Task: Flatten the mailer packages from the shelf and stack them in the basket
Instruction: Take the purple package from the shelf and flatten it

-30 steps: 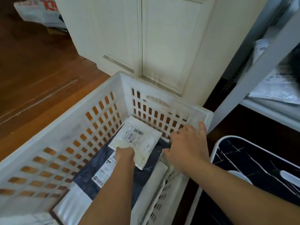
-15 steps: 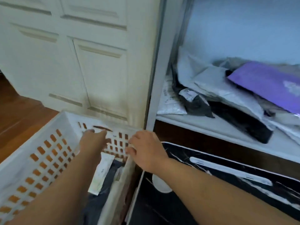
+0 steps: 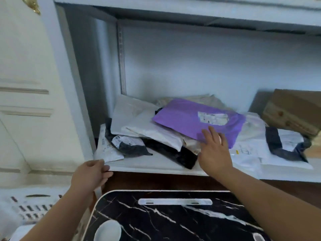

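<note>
A heap of mailer packages lies on the white shelf (image 3: 156, 165). On top is a purple mailer (image 3: 191, 120) with a white label; under it are white mailers (image 3: 139, 122) and black ones (image 3: 175, 153). My right hand (image 3: 214, 151) reaches over the shelf edge, fingers spread and straight, its fingertips at the purple mailer's near edge. My left hand (image 3: 90, 174) hangs just below the shelf's left front corner with loosely curled fingers, holding nothing. Only a blurred strip of the white slotted basket (image 3: 26, 204) shows at the lower left.
A black marble-pattern lap table (image 3: 173, 221) with a white handle slot stands below the shelf. A cardboard box (image 3: 291, 112) sits at the shelf's right, with a black-and-white mailer (image 3: 286, 143) in front of it. A cream cabinet door (image 3: 26, 101) fills the left.
Both hands have left the basket and risen toward the shelf. The view has swung up and right, so the shelf's mailer heap now fills the frame and the basket has dropped to the corner.
</note>
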Demonstrator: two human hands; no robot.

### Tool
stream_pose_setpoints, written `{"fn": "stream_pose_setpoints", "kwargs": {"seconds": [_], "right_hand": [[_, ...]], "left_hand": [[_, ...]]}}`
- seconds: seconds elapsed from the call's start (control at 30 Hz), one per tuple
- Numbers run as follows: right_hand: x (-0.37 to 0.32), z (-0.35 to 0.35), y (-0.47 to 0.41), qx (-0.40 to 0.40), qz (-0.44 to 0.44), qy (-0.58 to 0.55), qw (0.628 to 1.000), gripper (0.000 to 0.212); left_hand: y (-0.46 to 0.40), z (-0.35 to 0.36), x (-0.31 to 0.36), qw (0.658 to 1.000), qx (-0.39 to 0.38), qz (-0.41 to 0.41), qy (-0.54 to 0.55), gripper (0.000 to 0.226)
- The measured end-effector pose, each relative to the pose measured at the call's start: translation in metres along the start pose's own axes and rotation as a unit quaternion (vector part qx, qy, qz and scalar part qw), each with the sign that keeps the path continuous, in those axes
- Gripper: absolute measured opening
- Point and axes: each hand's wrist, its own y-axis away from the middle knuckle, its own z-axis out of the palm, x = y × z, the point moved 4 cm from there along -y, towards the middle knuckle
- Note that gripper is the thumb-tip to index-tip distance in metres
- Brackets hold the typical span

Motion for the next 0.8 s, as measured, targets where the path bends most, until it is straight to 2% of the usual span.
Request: {"fn": "stream_pose_setpoints", "kwargs": {"seconds": [0.13,0.2,0.3,0.4,0.47,0.53,0.67,0.7,0.8], "right_hand": [[0.038,0.007,0.012,-0.093,0.036,0.065,0.993,0.045],[0.052,0.005,0.018,-0.130,0.042,0.070,0.988,0.039],[0.070,0.001,0.023,-0.144,0.048,0.066,0.986,0.037],[0.087,0.000,0.029,-0.174,0.054,0.084,0.980,0.051],[0.092,-0.006,0.034,-0.160,0.058,0.081,0.982,0.053],[0.079,-0.012,0.043,-0.133,0.019,0.053,0.989,0.048],[0.021,-0.022,0.090,0.038,-0.140,-0.036,0.989,0.024],[0.004,-0.022,0.107,0.046,-0.165,-0.074,0.982,0.024],[-0.044,-0.016,0.160,0.014,-0.228,-0.174,0.958,0.030]], "left_hand": [[0.023,0.042,0.009,0.999,-0.041,-0.005,-0.028,0.017],[0.036,0.060,0.013,0.998,-0.056,-0.008,-0.039,0.016],[0.054,0.086,0.015,0.995,-0.081,-0.005,-0.064,0.017],[0.072,0.105,0.014,0.990,-0.103,-0.004,-0.092,0.017],[0.083,0.116,0.013,0.988,-0.115,-0.007,-0.102,0.017],[0.091,0.126,0.011,0.986,-0.129,-0.013,-0.108,0.021],[0.107,0.139,-0.004,0.985,-0.154,-0.055,-0.049,0.050],[0.112,0.141,-0.010,0.984,-0.159,-0.070,-0.029,0.056],[0.117,0.135,-0.038,0.988,-0.130,-0.073,-0.033,0.041]]}}
